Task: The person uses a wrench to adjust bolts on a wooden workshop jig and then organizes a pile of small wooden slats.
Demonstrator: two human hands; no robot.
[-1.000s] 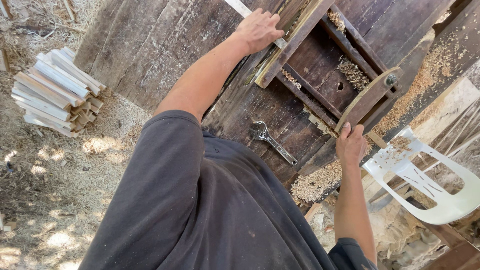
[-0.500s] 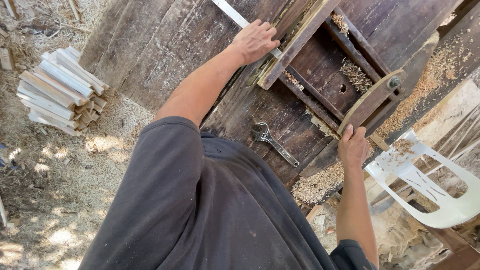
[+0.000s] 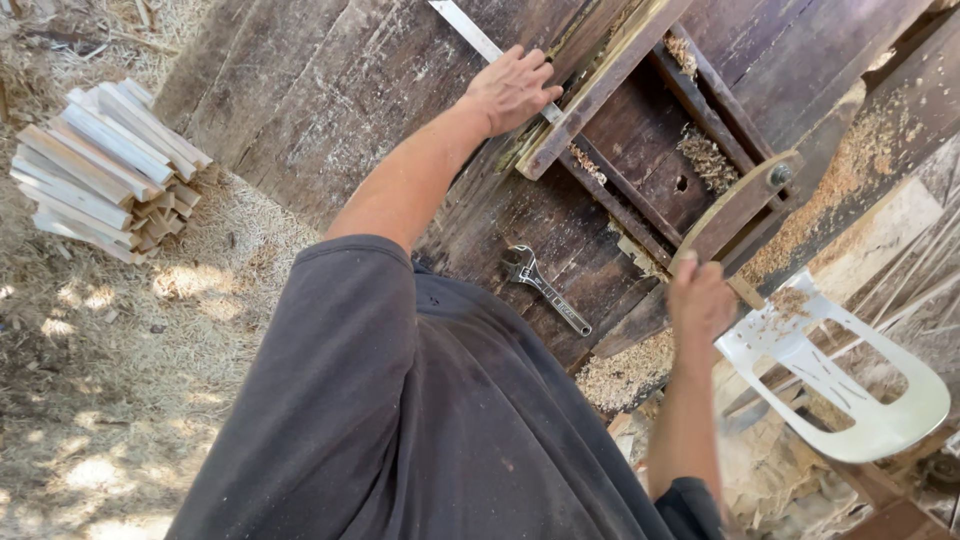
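Pressing down on the dark wooden counter (image 3: 330,90), our left hand (image 3: 512,88) lies flat with fingers spread across a thin metal strip (image 3: 470,32) where it meets the wooden rail (image 3: 600,85); it has stayed there since the earlier frames. Our right hand (image 3: 700,297) has slid a little lower along the curved wooden lever (image 3: 735,205), and we cannot tell whether its fingers close on the lever's end. A wrench (image 3: 545,288) lies untouched on the counter between our arms. A white plastic chair (image 3: 850,385) stands just beside the right hand, and stacked wooden slats (image 3: 100,170) rest on the sawdust floor.
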